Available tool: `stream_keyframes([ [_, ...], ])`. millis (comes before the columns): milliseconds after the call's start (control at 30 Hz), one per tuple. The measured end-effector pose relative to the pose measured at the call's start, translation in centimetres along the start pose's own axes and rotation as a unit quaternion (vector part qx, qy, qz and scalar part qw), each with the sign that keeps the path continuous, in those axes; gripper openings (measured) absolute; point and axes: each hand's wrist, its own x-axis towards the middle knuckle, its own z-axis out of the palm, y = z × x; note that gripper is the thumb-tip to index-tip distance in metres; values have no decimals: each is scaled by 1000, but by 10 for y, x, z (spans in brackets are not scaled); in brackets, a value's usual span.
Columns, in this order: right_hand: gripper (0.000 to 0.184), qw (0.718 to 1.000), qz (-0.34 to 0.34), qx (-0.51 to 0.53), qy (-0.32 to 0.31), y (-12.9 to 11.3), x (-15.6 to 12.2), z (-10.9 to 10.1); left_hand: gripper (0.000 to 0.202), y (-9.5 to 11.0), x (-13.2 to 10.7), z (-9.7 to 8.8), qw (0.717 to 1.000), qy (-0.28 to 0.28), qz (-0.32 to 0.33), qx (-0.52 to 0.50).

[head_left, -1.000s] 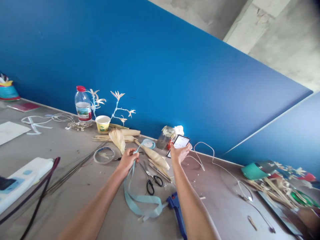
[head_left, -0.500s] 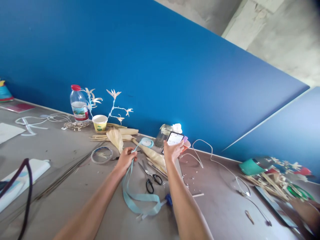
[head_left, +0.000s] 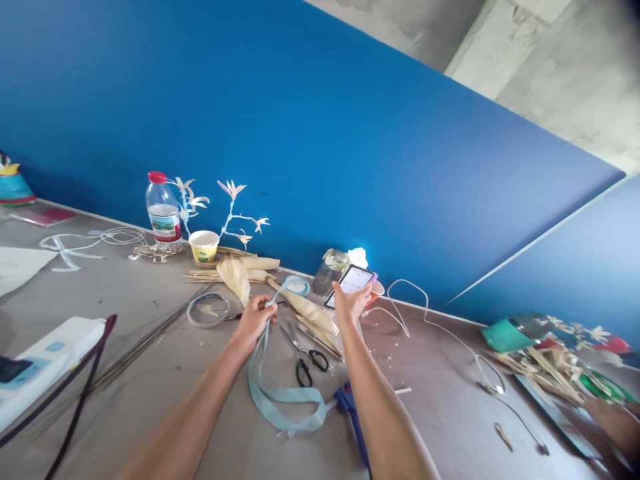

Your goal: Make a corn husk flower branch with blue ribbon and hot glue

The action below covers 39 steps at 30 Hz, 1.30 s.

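A light blue ribbon (head_left: 285,395) runs from its spool (head_left: 297,287) through the closed fingers of my left hand (head_left: 256,317), then loops down onto the table. My right hand (head_left: 353,305) grips the lower part of a phone (head_left: 355,277) with a lit screen, thumb on the left side and fingers on the right. The phone leans back near a glass jar (head_left: 329,270) and an orange cup (head_left: 376,291). Black-handled scissors (head_left: 307,360) lie opened between my forearms. A blue tool, like a glue gun (head_left: 350,410), is partly hidden by my right forearm.
Dried corn husks (head_left: 310,312) lie behind the scissors. A paper cup (head_left: 204,248), a water bottle (head_left: 164,217) and wire-stemmed husk flowers (head_left: 231,190) stand by the blue partition (head_left: 300,120). A white cable (head_left: 425,313) snakes rightward. Another person's hand (head_left: 613,423) shows at the far right.
The phone has tilted further back, and my right hand has shifted slightly so more of the screen shows. My left hand keeps the ribbon. The view has shifted slightly.
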Motion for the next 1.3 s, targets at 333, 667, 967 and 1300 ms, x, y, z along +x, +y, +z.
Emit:
stream_keyframes([
  [333, 104, 998, 9, -64, 10, 11, 12, 1, 37, 1, 0, -1, 1000, -6, 3, 5],
  [667, 112, 996, 2, -72, -45, 17, 14, -12, 37, 4, -2, 0, 1000, -11, -2, -17],
  [967, 60, 976, -199, 94, -8, -9, -21, -44, 24, 23, -14, -2, 988, -87, -113, -63],
  [1300, 33, 943, -183, 191, -201, -25, -67, -40, 24, 59, -36, -5, 963, -233, -40, -128],
])
